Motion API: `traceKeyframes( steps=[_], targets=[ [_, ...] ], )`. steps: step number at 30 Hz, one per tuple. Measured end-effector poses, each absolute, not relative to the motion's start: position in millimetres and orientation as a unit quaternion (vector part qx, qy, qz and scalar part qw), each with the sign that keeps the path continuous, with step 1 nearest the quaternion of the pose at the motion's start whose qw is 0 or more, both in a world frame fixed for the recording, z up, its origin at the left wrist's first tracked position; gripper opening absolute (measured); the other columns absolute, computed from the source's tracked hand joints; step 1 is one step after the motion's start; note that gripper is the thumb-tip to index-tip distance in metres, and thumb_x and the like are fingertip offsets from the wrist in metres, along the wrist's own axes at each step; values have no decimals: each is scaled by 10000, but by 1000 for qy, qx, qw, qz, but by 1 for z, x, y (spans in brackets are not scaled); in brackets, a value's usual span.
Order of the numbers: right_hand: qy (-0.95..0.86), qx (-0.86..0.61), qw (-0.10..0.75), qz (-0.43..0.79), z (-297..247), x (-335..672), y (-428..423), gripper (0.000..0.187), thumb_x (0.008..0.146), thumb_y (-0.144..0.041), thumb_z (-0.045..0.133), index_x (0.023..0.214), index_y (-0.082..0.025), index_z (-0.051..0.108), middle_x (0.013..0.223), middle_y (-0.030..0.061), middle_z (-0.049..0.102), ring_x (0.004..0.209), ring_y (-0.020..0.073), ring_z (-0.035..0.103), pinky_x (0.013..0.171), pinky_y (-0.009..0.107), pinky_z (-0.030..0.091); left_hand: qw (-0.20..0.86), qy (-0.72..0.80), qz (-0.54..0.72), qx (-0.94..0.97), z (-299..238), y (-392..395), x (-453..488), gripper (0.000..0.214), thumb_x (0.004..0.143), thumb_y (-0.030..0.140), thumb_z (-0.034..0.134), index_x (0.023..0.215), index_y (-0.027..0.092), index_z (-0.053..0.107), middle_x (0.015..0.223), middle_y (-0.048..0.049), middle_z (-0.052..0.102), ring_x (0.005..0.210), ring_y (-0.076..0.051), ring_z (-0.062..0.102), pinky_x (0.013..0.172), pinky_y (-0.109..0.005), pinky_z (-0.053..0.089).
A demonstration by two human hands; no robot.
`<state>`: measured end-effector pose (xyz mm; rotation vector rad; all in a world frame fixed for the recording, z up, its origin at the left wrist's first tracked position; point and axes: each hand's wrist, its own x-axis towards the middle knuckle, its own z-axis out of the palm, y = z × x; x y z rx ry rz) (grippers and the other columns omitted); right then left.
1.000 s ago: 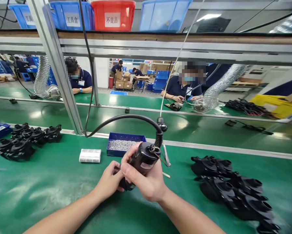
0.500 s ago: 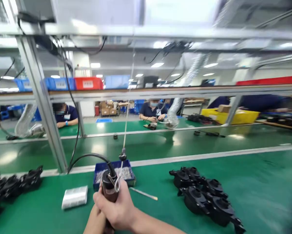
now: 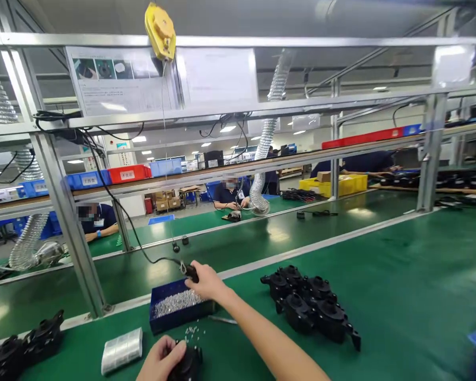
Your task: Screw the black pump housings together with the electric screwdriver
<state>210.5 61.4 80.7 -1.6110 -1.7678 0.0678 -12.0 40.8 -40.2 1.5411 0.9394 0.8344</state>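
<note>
In my right hand (image 3: pixel 209 284) is a dark corded electric screwdriver (image 3: pixel 190 272), held over a blue bin (image 3: pixel 181 319) of small silver screws (image 3: pixel 178 302). Its lower end is hidden by the hand and bin. My left hand (image 3: pixel 162 361) grips a black plastic housing (image 3: pixel 187 364) at the bottom edge of the view, its fingers closed on the left side. Several loose screws (image 3: pixel 192 332) lie on the green mat between the bin and this housing. A thin metal rod (image 3: pixel 223 319) lies partly hidden behind my right forearm.
More black housings sit in a cluster (image 3: pixel 317 301) on the right and a row (image 3: pixel 27 344) on the left. A silvery flat pack (image 3: pixel 122 350) lies left of the bin. A yellow balancer (image 3: pixel 161 30) hangs overhead. Metal posts (image 3: pixel 69 222) rise ahead; co-workers sit across the line.
Both hands were together around the screwdriver. Now my left hand is on a black housing, while my right hand holds the screwdriver farther forward, over the bin. The view has shifted upward.
</note>
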Motion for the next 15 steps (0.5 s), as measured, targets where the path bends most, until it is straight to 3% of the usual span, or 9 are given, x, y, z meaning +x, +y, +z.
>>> traceKeyframes(
  steps=[3, 5, 8, 11, 13, 15],
  targets=[
    [-686, -638, 351, 8, 66, 217, 64, 381, 834, -320, 807, 1141, -188, 624, 1047, 70, 676, 962, 257, 642, 852, 392, 501, 544, 374, 316, 681, -36, 29, -12, 782, 578, 977, 631, 692, 222, 460, 623, 46, 460, 604, -115, 404, 580, -240, 359],
    [-687, -636, 351, -16, 57, 218, 55, 520, 829, -309, 822, 1269, -187, 574, 1240, 146, 632, 1159, 321, 588, 970, 443, 473, 539, 364, 307, 695, -35, 21, -10, 775, 660, 987, 535, 721, 217, 479, 650, 38, 470, 625, -126, 432, 584, -241, 382],
    [-714, -614, 333, -38, 38, 219, 28, 396, 951, -276, 680, 1320, -187, 567, 1369, 178, 569, 1304, 328, 511, 1067, 439, 423, 552, 375, 285, 689, -36, 17, -10, 774, 816, 943, 329, 784, 200, 544, 721, -19, 559, 668, -175, 537, 556, -259, 425],
    [-772, -577, 265, -14, 16, 222, 2, 163, 995, -229, 579, 1095, -222, 708, 1148, 98, 690, 1072, 259, 652, 922, 345, 486, 448, 384, 298, 751, -36, 24, -17, 581, 973, 687, 380, 909, 174, 644, 858, -83, 650, 753, -223, 619, 624, -312, 505],
    [-793, -567, 224, 8, 4, 226, -8, 131, 960, -223, 624, 977, -228, 754, 1008, 61, 724, 904, 229, 691, 795, 306, 492, 323, 372, 310, 813, -35, 30, -23, 395, 994, 487, 467, 1045, 175, 705, 933, -91, 666, 826, -231, 638, 769, -347, 532],
    [-798, -568, 200, 25, -3, 229, -10, 117, 925, -219, 670, 959, -233, 781, 963, 50, 740, 864, 227, 703, 745, 293, 480, 241, 366, 286, 852, -33, 31, -24, 358, 1005, 354, 459, 1190, 194, 720, 1004, -96, 667, 909, -236, 653, 880, -357, 517]
  ],
)
